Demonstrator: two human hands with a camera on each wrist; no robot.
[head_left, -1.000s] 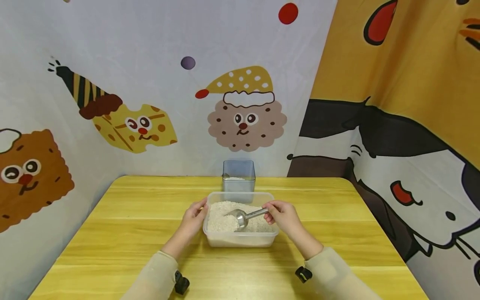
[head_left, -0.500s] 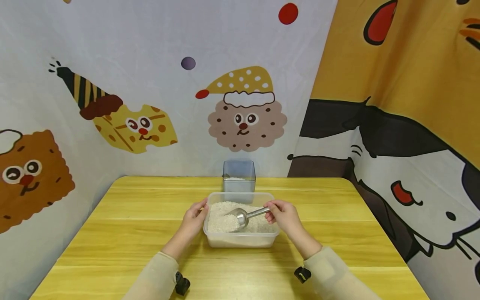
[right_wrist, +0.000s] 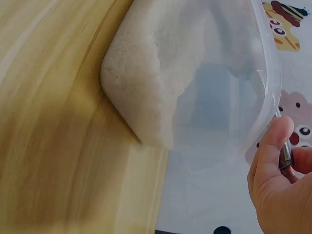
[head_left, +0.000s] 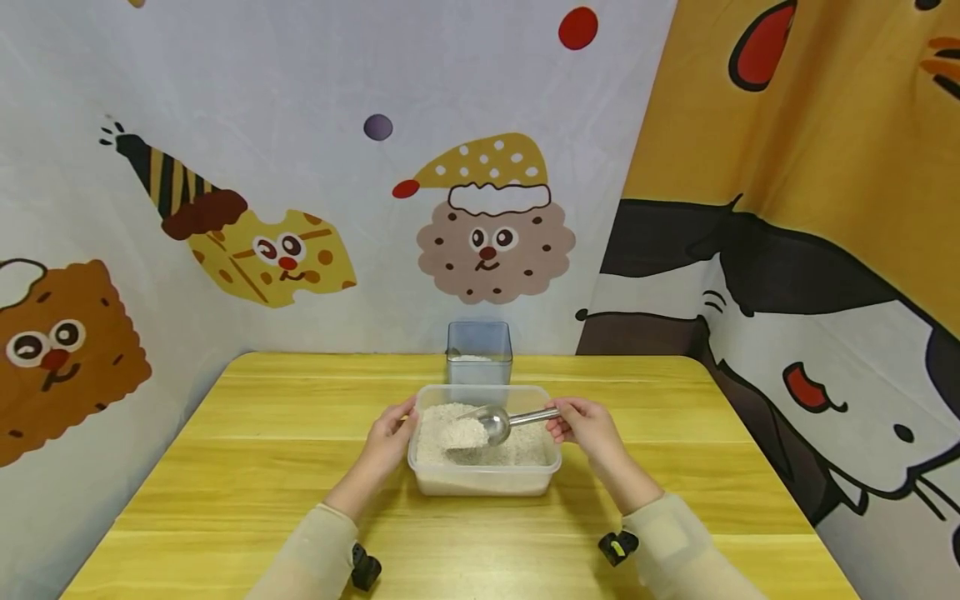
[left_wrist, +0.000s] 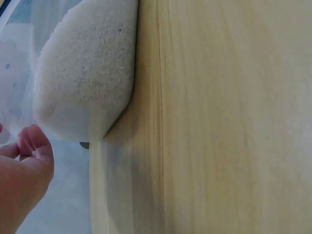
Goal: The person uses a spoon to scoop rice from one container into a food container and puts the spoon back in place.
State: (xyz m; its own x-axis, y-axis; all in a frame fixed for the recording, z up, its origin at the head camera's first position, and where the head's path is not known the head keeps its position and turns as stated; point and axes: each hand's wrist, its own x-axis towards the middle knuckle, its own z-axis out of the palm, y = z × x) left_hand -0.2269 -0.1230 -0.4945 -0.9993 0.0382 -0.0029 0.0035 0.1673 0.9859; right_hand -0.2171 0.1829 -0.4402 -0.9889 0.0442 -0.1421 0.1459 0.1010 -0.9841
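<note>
A clear plastic container (head_left: pixel 486 481) of white rice (left_wrist: pixel 90 63) stands on the table in the head view. At its left rim, my left hand (head_left: pixel 388 433) holds the side with bent fingers and thumb. My right hand (head_left: pixel 588 427) pinches the handle end of a metal scoop (head_left: pixel 497 425) over the right side of the container. Rice is heaped in the scoop's bowl, which is raised above the rice bed. Only the handle's end (right_wrist: pixel 286 158) shows clearly in the right wrist view; the bowl there is blurred behind the container wall.
Right behind the container stands a bluish clear square bin (head_left: pixel 478 342) with some white grains inside. The wooden table (head_left: pixel 300 417) ends at a printed cloth backdrop (head_left: pixel 300 100). Black wrist cameras (head_left: pixel 366 568) sit at both sleeves.
My right hand has moved right and slightly up with the scoop. The scoop's bowl has lifted out of the rice with a load in it. The left hand stays put.
</note>
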